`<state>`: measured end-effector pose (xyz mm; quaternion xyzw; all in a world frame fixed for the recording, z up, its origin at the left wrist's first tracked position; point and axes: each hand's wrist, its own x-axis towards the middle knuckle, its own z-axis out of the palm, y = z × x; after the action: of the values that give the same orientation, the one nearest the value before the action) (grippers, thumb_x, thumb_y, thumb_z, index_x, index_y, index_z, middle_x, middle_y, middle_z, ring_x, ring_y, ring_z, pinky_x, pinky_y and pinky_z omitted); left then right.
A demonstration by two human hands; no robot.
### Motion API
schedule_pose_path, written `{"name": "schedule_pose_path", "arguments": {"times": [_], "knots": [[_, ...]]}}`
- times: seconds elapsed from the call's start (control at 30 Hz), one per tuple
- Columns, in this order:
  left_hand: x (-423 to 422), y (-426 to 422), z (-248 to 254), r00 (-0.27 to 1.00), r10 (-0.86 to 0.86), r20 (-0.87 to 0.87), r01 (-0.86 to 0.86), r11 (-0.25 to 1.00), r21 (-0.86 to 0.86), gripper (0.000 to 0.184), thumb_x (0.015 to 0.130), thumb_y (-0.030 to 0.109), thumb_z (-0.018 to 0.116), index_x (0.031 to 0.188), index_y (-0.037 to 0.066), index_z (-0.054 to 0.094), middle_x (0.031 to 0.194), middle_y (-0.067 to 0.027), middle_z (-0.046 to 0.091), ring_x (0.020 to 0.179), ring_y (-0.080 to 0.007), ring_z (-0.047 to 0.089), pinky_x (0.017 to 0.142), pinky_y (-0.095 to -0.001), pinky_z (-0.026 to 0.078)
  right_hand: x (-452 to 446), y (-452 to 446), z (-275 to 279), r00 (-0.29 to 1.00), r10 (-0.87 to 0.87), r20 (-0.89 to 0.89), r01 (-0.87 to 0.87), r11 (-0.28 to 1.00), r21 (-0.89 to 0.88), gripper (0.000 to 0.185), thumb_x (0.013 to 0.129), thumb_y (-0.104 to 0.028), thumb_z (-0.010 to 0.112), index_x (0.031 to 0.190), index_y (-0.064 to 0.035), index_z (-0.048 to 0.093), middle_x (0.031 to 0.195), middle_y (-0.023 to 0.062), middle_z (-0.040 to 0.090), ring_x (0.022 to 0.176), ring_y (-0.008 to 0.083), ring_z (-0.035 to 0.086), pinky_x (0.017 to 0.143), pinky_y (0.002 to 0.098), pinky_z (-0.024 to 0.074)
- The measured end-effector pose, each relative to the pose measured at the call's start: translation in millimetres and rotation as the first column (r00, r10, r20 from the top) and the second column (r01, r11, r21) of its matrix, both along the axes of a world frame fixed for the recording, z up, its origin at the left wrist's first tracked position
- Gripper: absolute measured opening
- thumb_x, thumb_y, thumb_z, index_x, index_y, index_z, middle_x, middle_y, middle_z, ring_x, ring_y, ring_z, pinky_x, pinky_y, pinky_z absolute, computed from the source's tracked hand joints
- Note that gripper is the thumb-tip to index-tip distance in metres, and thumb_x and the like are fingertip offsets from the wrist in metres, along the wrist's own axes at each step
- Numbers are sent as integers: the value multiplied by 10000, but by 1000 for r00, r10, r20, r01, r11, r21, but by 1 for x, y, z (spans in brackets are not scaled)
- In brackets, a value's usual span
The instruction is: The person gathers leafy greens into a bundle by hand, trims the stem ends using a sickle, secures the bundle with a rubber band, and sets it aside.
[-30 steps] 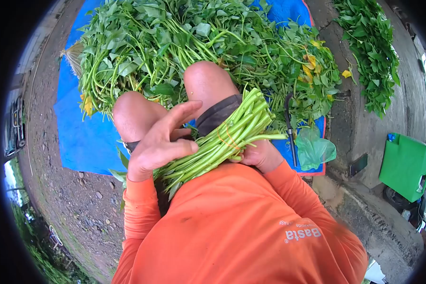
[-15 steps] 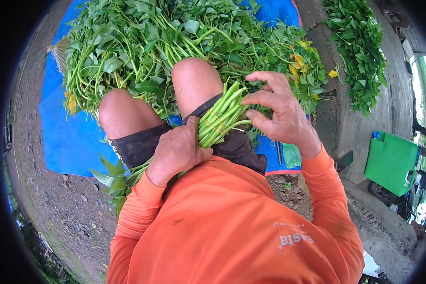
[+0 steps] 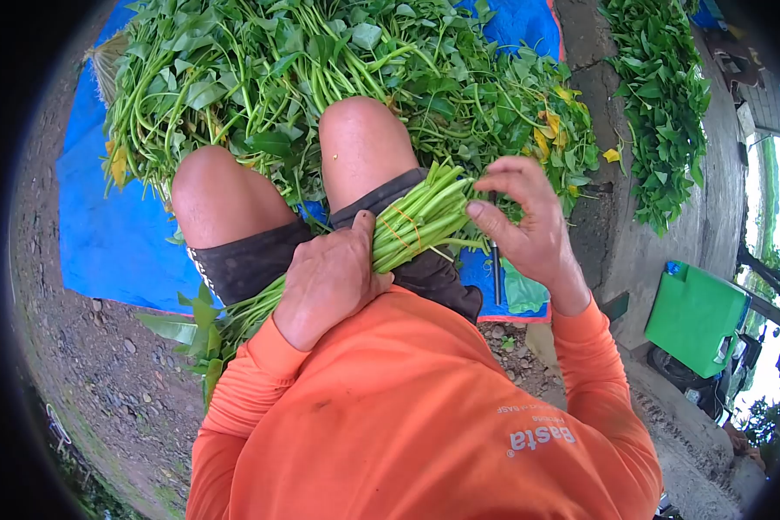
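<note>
A bundle of green stems [image 3: 420, 221] lies across my lap, its cut ends up and to the right, its leaves [image 3: 201, 334] at the lower left. A thin orange band crosses the stems near the cut ends. My left hand [image 3: 331, 273] is wrapped over the middle of the bundle. Beside the cut ends, my right hand [image 3: 529, 227] is raised with fingers curved and apart; its fingertips are close to the stem tips, and whether they touch cannot be told.
A large pile of leafy stems [image 3: 260, 78] covers the blue tarp [image 3: 113, 251] beyond my knees. Behind my right hand are a dark rod-like tool [image 3: 497, 273] and a green plastic bag [image 3: 524, 290]. Farther right are more leafy greens [image 3: 663, 104] and a green container [image 3: 695, 319].
My left hand has moved onto the bundle from above it. My right hand has come out from under the stems to their cut ends. The view has shifted slightly.
</note>
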<state>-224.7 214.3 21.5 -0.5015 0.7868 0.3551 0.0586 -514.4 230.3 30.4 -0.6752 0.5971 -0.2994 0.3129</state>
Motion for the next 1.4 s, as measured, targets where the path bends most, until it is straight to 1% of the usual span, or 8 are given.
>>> {"name": "schedule_pose_path", "arguments": {"times": [0.13, 0.37, 0.67, 0.8, 1.03, 1.2, 1.33, 1.4], "knots": [[-4, -1, 2, 999, -19, -31, 19, 1000, -4, 661, 788, 306, 921, 1250, -10, 569, 953, -276, 757, 912, -486, 742, 796, -565, 584, 20, -18, 8, 936, 156, -315, -235, 943, -233, 268, 918, -185, 831, 1165, -80, 817, 1250, 144, 670, 1206, 349, 615, 1036, 460, 511], [1, -9, -3, 997, 40, -72, -33, 996, 89, 734, 765, 329, 910, 1297, -35, 559, 996, -316, 753, 962, -509, 737, 851, -573, 577, 28, 33, -56, 989, -135, -54, 136, 991, 8, 253, 950, -213, 819, 1168, -85, 836, 1242, 163, 707, 1229, 353, 631, 1050, 448, 516], [4, -28, 1, 999, 24, -39, -12, 957, 288, 786, 753, 330, 880, 1340, -89, 568, 1020, -341, 743, 1019, -493, 736, 904, -531, 581, 15, 17, -43, 976, 69, -208, -108, 977, -182, 330, 951, -134, 821, 1274, -78, 788, 1401, 155, 634, 1277, 321, 620, 1040, 442, 534], [29, -37, -1, 862, 294, -412, 2, 813, 583, 710, 824, 194, 839, 1414, -95, 572, 1111, -189, 785, 1033, -292, 757, 951, -404, 588, 31, 11, -30, 829, -255, 497, 328, 942, -63, 364, 998, -32, 750, 1359, -42, 710, 1304, 69, 650, 1120, 118, 640, 873, 267, 562], [62, -54, 25, 807, 439, -394, 68, 594, 802, 793, 866, 136, 881, 1558, 5, 518, 1311, -53, 711, 1189, -159, 656, 1064, -323, 511, 59, -7, 16, 699, -59, 713, -221, 930, 294, 320, 1072, -127, 732, 1382, -51, 719, 907, -59, 603, 790, 44, 536, 718, 203, 458], [61, -43, 3, 757, 512, -406, 107, 516, 850, 800, 892, 139, 875, 1581, -3, 495, 1321, -50, 705, 1198, -164, 665, 1081, -333, 517, 71, -18, 1, 720, -43, 693, -83, 986, 147, 213, 1098, -246, 720, 1137, -42, 770, 779, -62, 596, 618, 12, 466, 540, 216, 365], [53, -42, -16, 747, 545, -380, 63, 510, 858, 714, 881, 222, 872, 1478, -19, 565, 1205, -71, 738, 1063, -173, 708, 984, -321, 558, 88, -27, -44, 918, -332, 219, 278, 929, 245, 257, 1044, -246, 768, 1028, 10, 746, 874, 87, 735, 653, 140, 585, 613, 353, 508], [56, -43, -23, 737, 575, -356, 15, 512, 859, 669, 875, 279, 868, 1411, -27, 611, 1130, -84, 760, 980, -181, 734, 927, -314, 581, 90, -20, -47, 840, -370, 397, 336, 929, 156, 199, 1022, -182, 771, 1013, 14, 741, 891, 104, 735, 665, 157, 621, 632, 345, 524]]}}
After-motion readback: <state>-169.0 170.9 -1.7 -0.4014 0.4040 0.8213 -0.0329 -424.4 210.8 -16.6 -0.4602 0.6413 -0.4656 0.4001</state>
